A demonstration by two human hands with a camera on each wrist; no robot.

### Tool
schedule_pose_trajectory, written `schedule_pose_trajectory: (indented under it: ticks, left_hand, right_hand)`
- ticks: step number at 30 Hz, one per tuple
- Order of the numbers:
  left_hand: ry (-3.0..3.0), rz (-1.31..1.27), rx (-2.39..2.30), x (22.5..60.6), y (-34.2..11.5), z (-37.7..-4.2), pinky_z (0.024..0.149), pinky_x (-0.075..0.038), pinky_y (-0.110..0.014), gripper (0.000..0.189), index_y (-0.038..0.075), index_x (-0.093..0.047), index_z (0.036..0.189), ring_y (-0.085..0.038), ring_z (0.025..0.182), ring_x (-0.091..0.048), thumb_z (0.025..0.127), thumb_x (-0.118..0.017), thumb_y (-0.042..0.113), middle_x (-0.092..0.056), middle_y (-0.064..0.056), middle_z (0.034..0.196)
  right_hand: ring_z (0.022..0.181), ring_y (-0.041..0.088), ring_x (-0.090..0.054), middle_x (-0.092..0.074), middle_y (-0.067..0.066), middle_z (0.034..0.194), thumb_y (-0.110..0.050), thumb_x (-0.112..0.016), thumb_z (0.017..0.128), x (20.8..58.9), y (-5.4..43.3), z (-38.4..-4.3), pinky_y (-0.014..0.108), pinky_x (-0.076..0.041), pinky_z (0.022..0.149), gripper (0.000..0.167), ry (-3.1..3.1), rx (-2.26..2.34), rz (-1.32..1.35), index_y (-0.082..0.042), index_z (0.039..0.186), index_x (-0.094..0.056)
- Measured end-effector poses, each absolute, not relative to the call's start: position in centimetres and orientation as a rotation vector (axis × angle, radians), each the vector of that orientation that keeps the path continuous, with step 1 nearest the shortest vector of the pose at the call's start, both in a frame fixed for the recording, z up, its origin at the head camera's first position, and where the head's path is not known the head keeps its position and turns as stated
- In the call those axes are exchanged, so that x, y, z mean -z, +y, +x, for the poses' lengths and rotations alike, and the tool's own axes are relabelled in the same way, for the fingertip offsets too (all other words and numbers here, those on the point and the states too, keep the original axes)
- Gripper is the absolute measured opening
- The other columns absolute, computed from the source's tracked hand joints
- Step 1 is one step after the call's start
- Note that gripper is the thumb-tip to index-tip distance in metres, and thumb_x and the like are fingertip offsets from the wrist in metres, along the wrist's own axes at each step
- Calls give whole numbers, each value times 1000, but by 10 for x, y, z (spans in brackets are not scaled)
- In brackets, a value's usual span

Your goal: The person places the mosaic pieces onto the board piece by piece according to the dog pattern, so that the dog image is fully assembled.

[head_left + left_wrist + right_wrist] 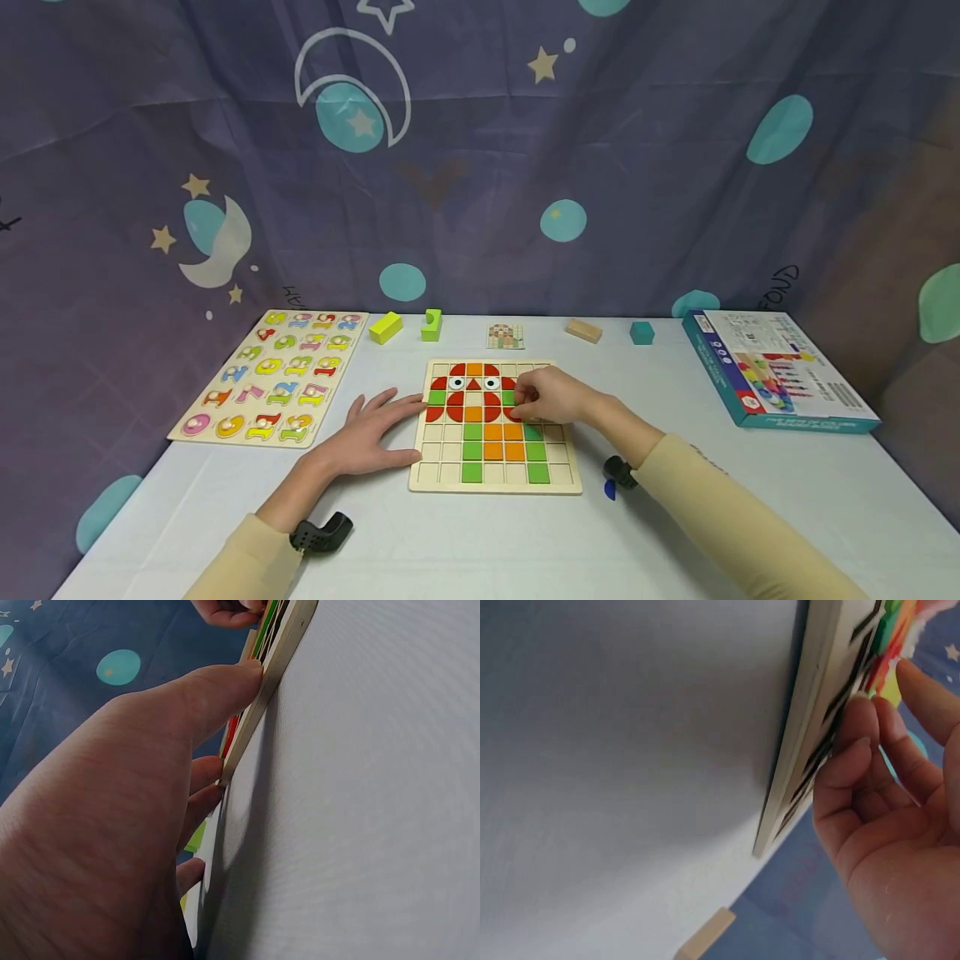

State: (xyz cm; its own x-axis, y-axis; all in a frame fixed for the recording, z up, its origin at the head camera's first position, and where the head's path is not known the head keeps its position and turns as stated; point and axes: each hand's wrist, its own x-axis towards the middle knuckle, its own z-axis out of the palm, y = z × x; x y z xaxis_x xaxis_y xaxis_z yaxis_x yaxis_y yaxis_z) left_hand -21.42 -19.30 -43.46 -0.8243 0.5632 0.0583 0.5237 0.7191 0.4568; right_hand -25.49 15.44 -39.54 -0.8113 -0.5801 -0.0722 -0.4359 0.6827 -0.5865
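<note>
A wooden grid board [442, 475] lies on the table, bearing red, orange and green pieces and two eye pieces in an owl-like pattern. My left hand [367, 440] rests by its left edge, fingers spread; in the left wrist view the thumb [225, 686] touches the board's side. Over the board's right half is my right hand [557, 395], its bent fingertips at a red rounded piece [514, 412] beside a green square [508, 397]. In the right wrist view those curled fingers [847, 776] meet the board's surface. Whether they pinch the piece is hidden.
A number puzzle board [273, 379] lies left; a boxed set [783, 371] lies right. Along the back are yellow-green blocks [386, 327], a small pattern card [506, 337], a plain wooden block [583, 331] and a teal block [642, 333]. A blue piece [610, 490] lies near the right wrist.
</note>
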Motion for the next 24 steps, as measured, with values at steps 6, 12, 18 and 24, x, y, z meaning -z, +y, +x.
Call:
schedule_pose_trajectory:
  ticks: [6,12,18,24]
  left_hand:
    - [2837,906,-709,436,-193,-215,112,-2,-71,73,23,-52,149,-36,150,-18,87,-71,56,-40,3,158]
    - [2837,906,-706,436,-193,-215,112,-2,-71,73,23,-52,149,-36,150,-18,87,-71,56,-40,2,159]
    - [2837,902,-708,436,-193,-215,112,-1,-71,73,23,-52,149,-37,150,-18,87,-70,56,-40,2,159]
    - [2839,905,-703,436,-193,-215,112,-1,-71,73,23,-52,149,-36,150,-18,87,-71,56,-39,3,159]
  right_hand:
    - [75,15,-54,-60,-3,79,-19,-76,92,388,168,-250,30,-46,67,12,2619,945,-787,-12,91,-67]
    - [76,17,-55,-60,-2,84,-19,-76,91,382,188,-241,28,-47,67,16,2608,1019,-831,-9,99,-67]
    - [80,20,-58,-61,-1,89,-15,-76,92,378,206,-227,27,-50,71,19,2575,1073,-831,-4,105,-67]
    - [82,22,-58,-62,0,90,-15,-75,93,378,226,-211,27,-51,72,20,2550,1095,-796,-4,107,-67]
